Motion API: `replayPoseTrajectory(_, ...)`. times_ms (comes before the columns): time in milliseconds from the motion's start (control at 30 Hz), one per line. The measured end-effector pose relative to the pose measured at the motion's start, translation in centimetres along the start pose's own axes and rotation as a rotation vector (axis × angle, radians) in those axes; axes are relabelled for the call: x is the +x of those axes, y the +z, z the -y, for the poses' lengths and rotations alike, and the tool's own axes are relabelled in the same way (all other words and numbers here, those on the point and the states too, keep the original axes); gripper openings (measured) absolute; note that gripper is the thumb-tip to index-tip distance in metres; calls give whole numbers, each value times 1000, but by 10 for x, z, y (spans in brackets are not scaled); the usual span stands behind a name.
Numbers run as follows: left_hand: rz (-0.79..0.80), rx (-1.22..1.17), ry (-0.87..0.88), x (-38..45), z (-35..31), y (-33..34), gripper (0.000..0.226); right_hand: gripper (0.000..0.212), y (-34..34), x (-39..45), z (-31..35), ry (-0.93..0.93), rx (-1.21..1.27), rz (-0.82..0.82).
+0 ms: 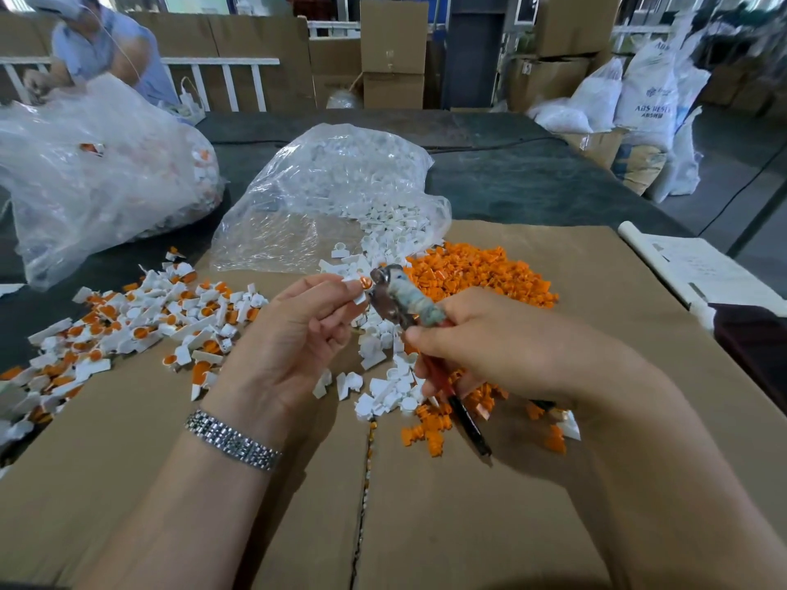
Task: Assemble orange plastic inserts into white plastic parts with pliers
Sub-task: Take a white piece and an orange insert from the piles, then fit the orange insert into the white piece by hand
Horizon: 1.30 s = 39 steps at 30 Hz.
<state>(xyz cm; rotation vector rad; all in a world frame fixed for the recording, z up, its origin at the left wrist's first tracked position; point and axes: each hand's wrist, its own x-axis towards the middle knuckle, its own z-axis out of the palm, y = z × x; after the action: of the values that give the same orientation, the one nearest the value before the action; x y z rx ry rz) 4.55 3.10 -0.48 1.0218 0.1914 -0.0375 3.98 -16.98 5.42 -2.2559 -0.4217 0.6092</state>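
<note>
My left hand (294, 330) pinches a small white plastic part (355, 289) that has an orange insert (365, 284) at its tip. Tape-wrapped pliers (398, 298) are gripped in my right hand (489, 347), and their jaws touch the orange insert. The red and black handles stick out below that hand. Loose orange inserts (477, 270) lie heaped behind the pliers. White parts (383, 368) are scattered under both hands. Several parts with orange fitted in them (140, 330) are piled at the left.
Flattened cardboard (468, 504) covers the dark table. A clear bag of white parts (332, 193) lies behind the work spot. A bigger bag (98, 172) sits far left, handled by another person (102, 49). Papers (698, 266) lie at right. Boxes and sacks stand behind.
</note>
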Motion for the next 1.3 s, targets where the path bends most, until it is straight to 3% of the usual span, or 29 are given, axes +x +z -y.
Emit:
replayPoseTrajectory(200,-40,75,71,-3,0,4,29,32,7,-3,2,-14,-97,-24)
replayPoseTrajectory(433,-92,179,76,-3,3,5,19,37,20,1,1,-36,-169,-81)
replayPoseTrajectory(667,-134,213,51,-2,4,4,25,39,30,9,-8,-4,-223,-186)
replayPoseTrajectory(833,-135,237,72,-2,4,4,18,43,26,10,-12,-17,-178,-188)
replayPoseTrajectory(1000,-225,318,183,-5,4,2,5,57,8,2,-15,15,166,16)
replayPoseTrajectory(1100,-425,586,375,-6,-3,-5,2,57,-9,-4,-18,-19,74,-93)
replayPoseTrajectory(1200,-591,959,564,-6,-7,-10,21,62,-20,1,-28,-12,-72,-322)
replayPoseTrajectory(1300,-546,1227,583,-5,-5,-7,21,54,-20,13,-40,42,-236,-450)
